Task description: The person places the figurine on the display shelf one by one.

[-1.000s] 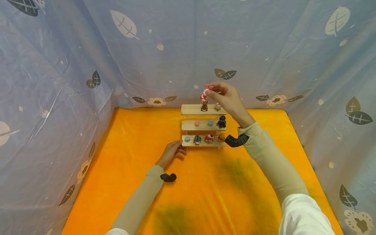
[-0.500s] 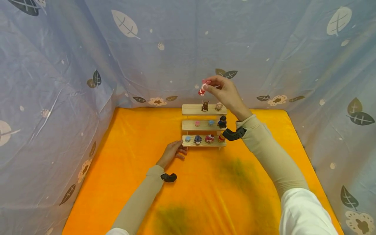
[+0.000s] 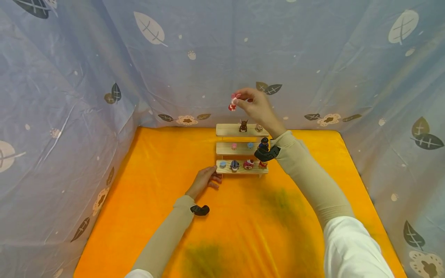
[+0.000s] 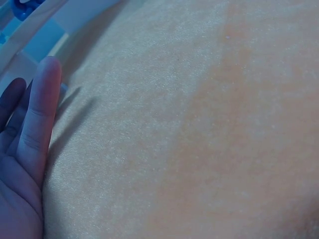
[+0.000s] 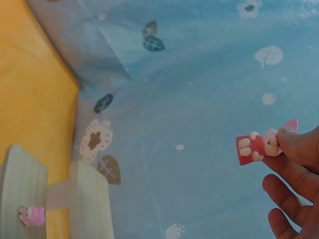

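Note:
My right hand (image 3: 255, 106) holds a small pink-and-red figurine (image 3: 233, 103) with pink ears above the top tier of a wooden three-tier display shelf (image 3: 227, 130). In the right wrist view, thumb and forefinger pinch the figurine (image 5: 254, 147) by its head, while the other fingers bend loosely beside it. At the shelf's lower left corner lies my left hand (image 3: 203, 180), touching the end of the bottom tier. A straight finger (image 4: 42, 109) shows in the left wrist view, close to the shelf edge. A brown eared figurine (image 3: 243, 126) stands on the top tier.
A pale figurine (image 3: 259, 127) is on the top tier's right. The middle tier bears a pink piece (image 3: 234, 146), a blue piece (image 3: 250, 145) and a dark-haired figurine (image 3: 264, 143). Several figurines line the bottom tier. Patterned curtain (image 3: 208, 46) encloses the orange cloth (image 3: 167, 154).
My right hand has lifted the pink-and-red figurine from just over the top tier and carried it left. The left hand stays at the shelf's corner.

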The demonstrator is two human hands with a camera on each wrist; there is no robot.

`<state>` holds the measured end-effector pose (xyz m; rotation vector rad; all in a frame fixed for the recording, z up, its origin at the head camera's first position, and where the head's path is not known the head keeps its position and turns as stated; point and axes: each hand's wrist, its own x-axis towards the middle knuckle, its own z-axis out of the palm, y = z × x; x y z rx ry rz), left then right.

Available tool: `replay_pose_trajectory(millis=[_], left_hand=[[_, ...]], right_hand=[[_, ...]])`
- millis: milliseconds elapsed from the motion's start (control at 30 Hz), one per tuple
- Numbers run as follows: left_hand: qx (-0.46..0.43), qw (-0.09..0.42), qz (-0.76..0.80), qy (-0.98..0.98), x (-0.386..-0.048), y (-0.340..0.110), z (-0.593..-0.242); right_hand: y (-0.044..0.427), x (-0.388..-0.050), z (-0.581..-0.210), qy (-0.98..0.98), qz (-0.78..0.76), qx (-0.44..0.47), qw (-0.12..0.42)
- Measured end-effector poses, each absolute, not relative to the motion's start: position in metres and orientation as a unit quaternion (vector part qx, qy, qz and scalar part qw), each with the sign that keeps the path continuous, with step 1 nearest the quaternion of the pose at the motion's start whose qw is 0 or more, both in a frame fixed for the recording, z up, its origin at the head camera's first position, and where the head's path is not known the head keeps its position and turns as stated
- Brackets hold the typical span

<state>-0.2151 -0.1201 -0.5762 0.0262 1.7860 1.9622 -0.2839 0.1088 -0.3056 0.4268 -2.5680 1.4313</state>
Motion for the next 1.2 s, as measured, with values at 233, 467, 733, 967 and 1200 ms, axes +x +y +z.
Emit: replay_pose_trajectory(millis=[233, 467, 733, 967, 1200], left_hand=[[0.014, 0.243, 0.717, 0.654, -0.215, -0.12, -0.577], [0.008, 0.252, 0.716, 0.651, -0.216, -0.121, -0.578], [0.009, 0.253, 0.717, 0.649, -0.215, -0.121, -0.578], [0.013, 0.25, 0.717, 0.65, -0.214, -0.121, -0.579], [0.008, 0.249, 0.716, 0.652, -0.214, -0.121, -0.578]], right_hand=[[0.105, -0.291, -0.312, -0.877, 0.459, 0.125, 0.07], [0.101, -0.293, -0.32, -0.882, 0.46, 0.097, 0.034], [0.101, -0.296, -0.33, -0.886, 0.45, 0.108, 0.015], [0.098, -0.301, -0.339, -0.896, 0.434, 0.098, -0.001], [0.094, -0.304, -0.347, -0.906, 0.41, 0.105, 0.01]])
